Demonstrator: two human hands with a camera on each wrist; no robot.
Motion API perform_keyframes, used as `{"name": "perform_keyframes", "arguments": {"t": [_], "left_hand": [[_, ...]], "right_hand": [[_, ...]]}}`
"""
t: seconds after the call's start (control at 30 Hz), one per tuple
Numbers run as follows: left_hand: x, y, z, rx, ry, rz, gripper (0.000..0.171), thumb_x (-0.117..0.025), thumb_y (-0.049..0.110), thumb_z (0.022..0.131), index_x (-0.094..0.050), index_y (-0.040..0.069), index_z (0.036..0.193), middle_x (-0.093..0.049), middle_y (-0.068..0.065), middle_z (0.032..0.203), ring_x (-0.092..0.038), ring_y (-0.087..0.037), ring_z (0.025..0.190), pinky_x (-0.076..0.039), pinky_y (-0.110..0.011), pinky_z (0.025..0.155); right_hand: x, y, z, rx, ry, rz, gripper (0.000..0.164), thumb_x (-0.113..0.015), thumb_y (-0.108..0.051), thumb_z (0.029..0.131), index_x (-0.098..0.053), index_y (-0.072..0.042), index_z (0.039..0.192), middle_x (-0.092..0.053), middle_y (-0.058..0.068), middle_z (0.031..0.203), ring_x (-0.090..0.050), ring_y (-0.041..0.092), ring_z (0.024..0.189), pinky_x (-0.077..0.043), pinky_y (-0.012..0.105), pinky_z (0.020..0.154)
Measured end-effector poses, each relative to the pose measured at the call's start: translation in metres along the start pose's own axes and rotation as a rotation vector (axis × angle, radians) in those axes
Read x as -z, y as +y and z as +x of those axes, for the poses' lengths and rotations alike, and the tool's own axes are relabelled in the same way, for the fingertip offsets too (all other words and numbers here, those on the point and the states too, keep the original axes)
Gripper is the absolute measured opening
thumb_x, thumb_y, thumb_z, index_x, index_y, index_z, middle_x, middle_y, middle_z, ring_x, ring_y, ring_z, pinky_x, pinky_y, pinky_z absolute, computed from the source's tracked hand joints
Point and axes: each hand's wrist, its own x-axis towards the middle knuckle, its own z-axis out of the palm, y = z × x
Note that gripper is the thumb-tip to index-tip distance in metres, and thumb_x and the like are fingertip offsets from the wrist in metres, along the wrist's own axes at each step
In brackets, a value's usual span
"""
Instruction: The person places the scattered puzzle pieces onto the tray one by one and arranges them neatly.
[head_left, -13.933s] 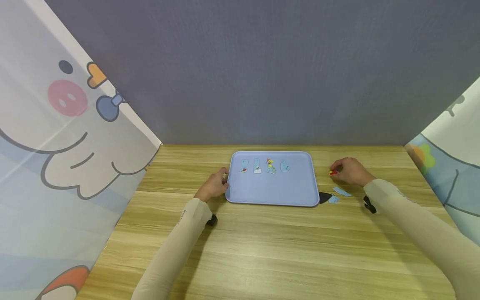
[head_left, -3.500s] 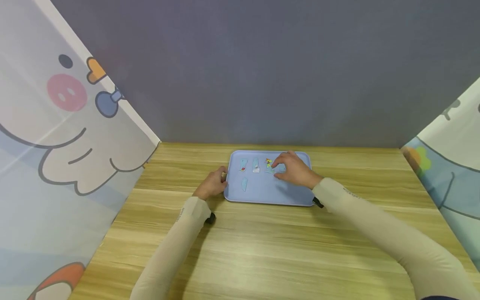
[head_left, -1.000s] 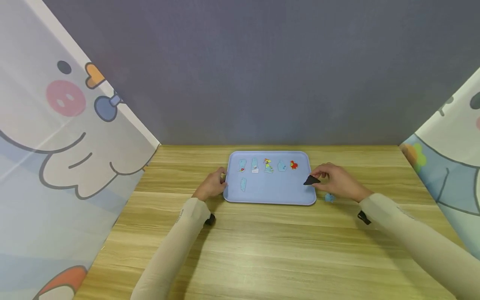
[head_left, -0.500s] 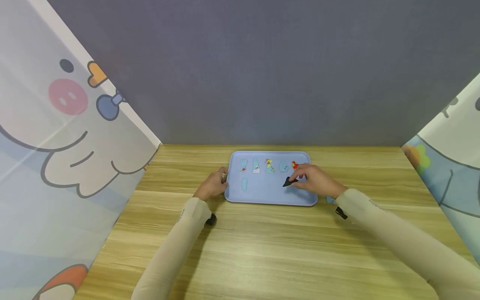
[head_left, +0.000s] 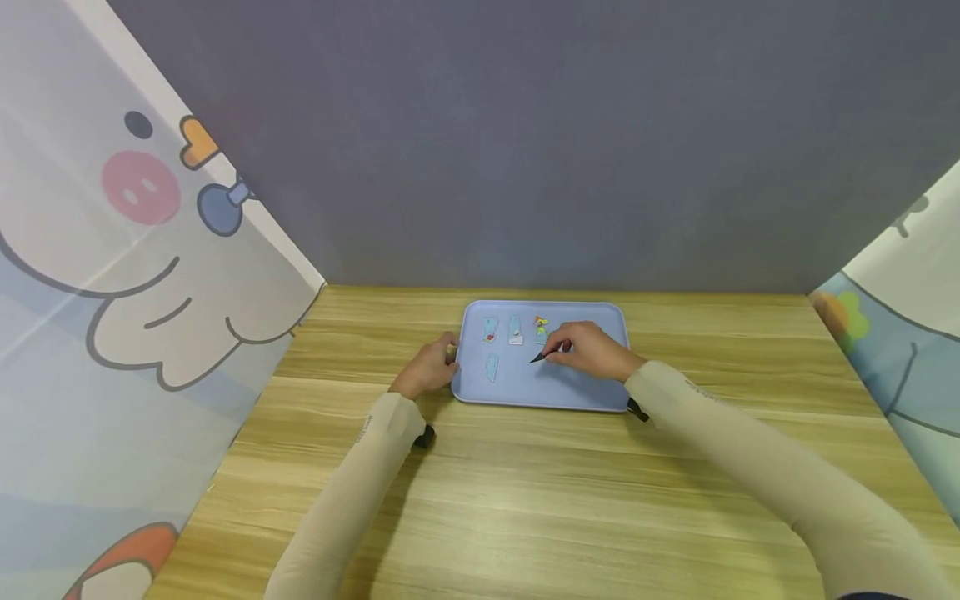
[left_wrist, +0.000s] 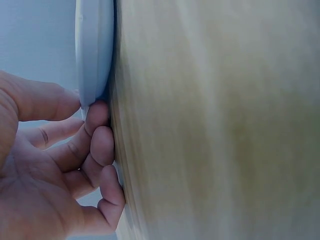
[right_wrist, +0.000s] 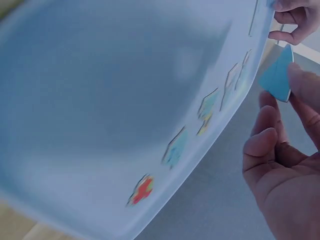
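Observation:
My left hand [head_left: 426,368] pinches the left rim of a pale blue tray [head_left: 525,395], thumb on top and fingers curled below it in the left wrist view. Over the tray's middle, my right hand [head_left: 592,350] pinches a flat pointed jigsaw piece [head_left: 540,357]. It shows black in the head view and light blue [right_wrist: 278,75] in the right wrist view. Along the tray's far side lie a row of pieces, among them a blue one [head_left: 490,329], a blue-and-white one [head_left: 515,331] and a yellow-and-blue one [head_left: 541,327]. A narrow blue piece [head_left: 491,367] lies nearer me.
A red piece [right_wrist: 142,190] and another blue piece [right_wrist: 175,149] end the row, largely hidden behind my right hand in the head view. The tray stands on a wooden table [head_left: 517,492], with a grey panel [head_left: 555,150] rising behind it.
My right hand has carried the dark-backed jigsaw piece left from the tray's right edge to its middle. Earlier, the narrow blue and red pieces came onto the tray. My left hand stays at the rim.

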Motion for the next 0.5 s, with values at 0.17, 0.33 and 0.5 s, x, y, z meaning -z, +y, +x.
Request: {"name": "perform_keyframes", "arguments": {"t": [0.17,0.33,0.5], "left_hand": [[0.000,0.001,0.000,0.005,-0.001,-0.008,0.039,-0.056,0.006,0.092,-0.042,0.007,0.128,-0.059,-0.011,0.090,-0.058,-0.021,0.074,-0.049,-0.032,0.065],[-0.002,0.000,0.002,0.002,0.001,-0.008,0.038,-0.057,0.006,0.092,-0.043,0.008,0.128,-0.059,-0.010,0.088,-0.058,-0.021,0.073,-0.048,-0.031,0.064],[-0.002,-0.001,0.003,0.015,-0.007,-0.006,0.038,-0.056,0.007,0.093,-0.042,0.009,0.128,-0.059,-0.009,0.088,-0.058,-0.021,0.073,-0.048,-0.031,0.064]], "right_hand": [[-0.005,-0.006,0.013,-0.048,-0.033,0.022,0.010,-0.067,-0.013,0.089,-0.072,-0.006,0.092,-0.068,0.007,0.086,-0.052,0.015,0.070,-0.042,0.032,0.066],[-0.012,-0.004,0.023,-0.069,-0.065,0.020,0.009,-0.067,-0.014,0.089,-0.072,-0.006,0.090,-0.067,0.006,0.082,-0.048,0.014,0.067,-0.042,0.030,0.061],[-0.021,-0.005,0.030,-0.097,-0.081,0.024,0.006,-0.067,-0.011,0.088,-0.071,-0.006,0.090,-0.066,0.001,0.082,-0.049,0.014,0.069,-0.042,0.029,0.063]]}}
